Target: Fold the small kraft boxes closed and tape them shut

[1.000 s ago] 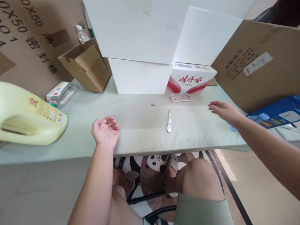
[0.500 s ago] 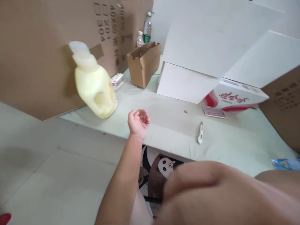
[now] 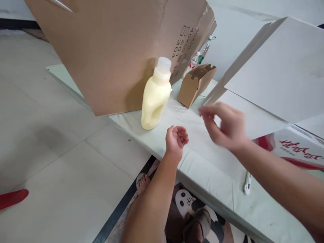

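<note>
My left hand (image 3: 177, 138) lies palm up at the table's front edge, with its fingers loosely curled, the thumb apart, and nothing in it. Just beyond stands a pale yellow plastic bottle (image 3: 155, 98) with a handle and a translucent cap, upright and untouched. My right hand (image 3: 225, 125), slightly blurred, hovers over the table right of the bottle. Its thumb and forefinger come together in a pinch; anything between their tips is too small to make out. A white utility knife (image 3: 247, 184) lies beside the right forearm, partly hidden by it.
A large cardboard sheet (image 3: 113, 57) leans behind the bottle. Near the wall are a small open brown carton (image 3: 193, 86) and two clear bottles (image 3: 194, 60). White panels (image 3: 275, 74) and a red-and-white box (image 3: 296, 145) occupy the right. A panda-print mat (image 3: 184, 200) lies below.
The view has swung left. My right hand has come up from the lower right and now pinches above the table. My left hand keeps its place and pose at the table edge.
</note>
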Motion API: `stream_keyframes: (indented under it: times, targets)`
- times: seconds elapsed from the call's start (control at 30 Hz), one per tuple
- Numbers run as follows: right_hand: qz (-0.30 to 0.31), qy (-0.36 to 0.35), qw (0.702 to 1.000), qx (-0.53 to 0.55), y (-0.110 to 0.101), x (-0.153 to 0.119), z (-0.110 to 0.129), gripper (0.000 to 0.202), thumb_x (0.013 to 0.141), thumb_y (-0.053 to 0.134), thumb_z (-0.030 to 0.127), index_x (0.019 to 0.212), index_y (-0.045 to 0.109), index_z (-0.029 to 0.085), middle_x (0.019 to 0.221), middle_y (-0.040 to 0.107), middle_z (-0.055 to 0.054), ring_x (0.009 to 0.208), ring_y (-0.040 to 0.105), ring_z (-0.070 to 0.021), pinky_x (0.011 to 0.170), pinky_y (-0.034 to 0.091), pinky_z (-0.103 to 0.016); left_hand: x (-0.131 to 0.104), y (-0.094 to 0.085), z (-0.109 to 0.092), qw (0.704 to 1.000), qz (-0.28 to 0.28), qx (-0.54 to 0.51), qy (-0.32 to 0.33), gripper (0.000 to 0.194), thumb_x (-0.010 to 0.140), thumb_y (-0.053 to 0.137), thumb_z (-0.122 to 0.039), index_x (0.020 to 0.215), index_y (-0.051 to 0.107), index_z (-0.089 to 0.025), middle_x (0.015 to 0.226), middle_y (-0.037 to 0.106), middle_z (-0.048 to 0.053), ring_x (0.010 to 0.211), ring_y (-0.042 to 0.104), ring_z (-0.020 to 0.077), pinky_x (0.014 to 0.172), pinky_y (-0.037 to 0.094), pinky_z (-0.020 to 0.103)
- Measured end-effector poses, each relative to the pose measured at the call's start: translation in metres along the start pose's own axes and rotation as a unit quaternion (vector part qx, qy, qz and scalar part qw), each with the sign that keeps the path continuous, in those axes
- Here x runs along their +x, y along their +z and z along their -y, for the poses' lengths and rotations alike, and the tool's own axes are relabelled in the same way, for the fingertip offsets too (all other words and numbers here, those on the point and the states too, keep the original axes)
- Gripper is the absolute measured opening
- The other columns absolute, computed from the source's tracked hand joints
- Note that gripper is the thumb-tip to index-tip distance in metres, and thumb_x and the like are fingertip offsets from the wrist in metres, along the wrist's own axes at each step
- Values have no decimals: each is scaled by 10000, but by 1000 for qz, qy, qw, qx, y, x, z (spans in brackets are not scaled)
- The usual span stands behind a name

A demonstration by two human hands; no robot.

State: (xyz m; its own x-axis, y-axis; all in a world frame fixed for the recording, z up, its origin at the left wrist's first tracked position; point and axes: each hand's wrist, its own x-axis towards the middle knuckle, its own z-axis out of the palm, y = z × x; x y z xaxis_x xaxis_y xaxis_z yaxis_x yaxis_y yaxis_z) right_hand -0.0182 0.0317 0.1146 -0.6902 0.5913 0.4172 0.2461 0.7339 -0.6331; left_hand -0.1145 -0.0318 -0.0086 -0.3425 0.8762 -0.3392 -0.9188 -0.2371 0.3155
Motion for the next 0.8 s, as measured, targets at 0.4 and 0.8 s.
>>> stream_keyframes:
  times: [0.4, 0.8]
  targets:
    - [59, 114, 934, -334, 15, 181, -146, 167, 726, 613, 186, 867, 701, 197, 1278, 607, -157, 1174, 604, -355, 1050, 460, -556, 0, 3, -8, 999, 9, 31, 12, 408, 911, 333, -371, 669, 578, -151, 536, 478, -3, 442, 458, 94, 488, 341, 213]
    - [-103, 27, 967, -232, -67, -16, -91, 190, 807, 538, 284, 661, 656, 254, 870, 733, -66, 912, 677, -283, 874, 523, -483, -2, -13, -12, 952, -69, 199, 222, 241, 846, 459, -333, 686, 561, -185, 622, 516, -9, 597, 526, 112, 606, 419, 234]
